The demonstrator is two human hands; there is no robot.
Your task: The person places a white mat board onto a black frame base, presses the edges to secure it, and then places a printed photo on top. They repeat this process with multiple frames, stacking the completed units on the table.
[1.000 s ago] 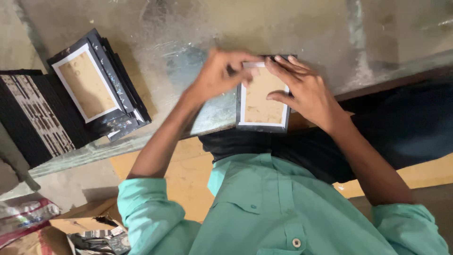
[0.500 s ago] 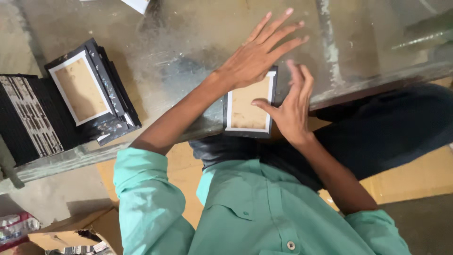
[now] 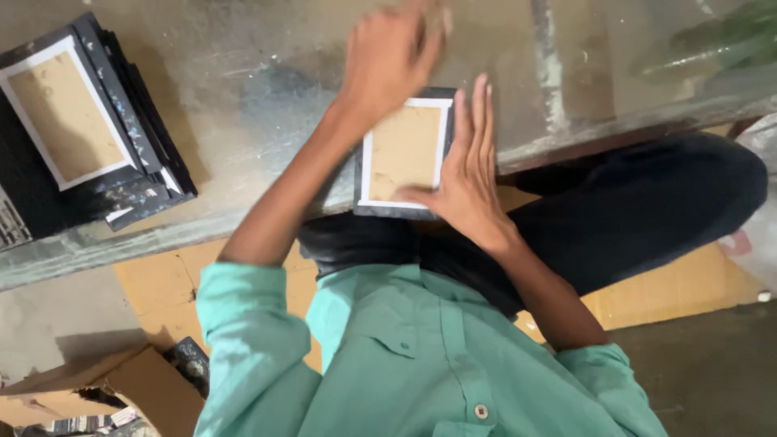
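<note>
Centre, table edge: small black picture frame (image 3: pixel 402 154) lying face-down | right hand (image 3: pixel 465 182) flat on it, fingers spread straight | left hand (image 3: pixel 388 57) above, blurred, grip impossible to tell | likely seating the backing | next: firm, even pressure | frame stack (image 3: pixel 81 137) upper left

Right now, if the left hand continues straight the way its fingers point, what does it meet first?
The left hand, raised and blurred past the black picture frame with brown backing, points toward the far side of the grey worn metal tabletop. The way looks free to the picture's top edge, though depth is unclear.
</note>
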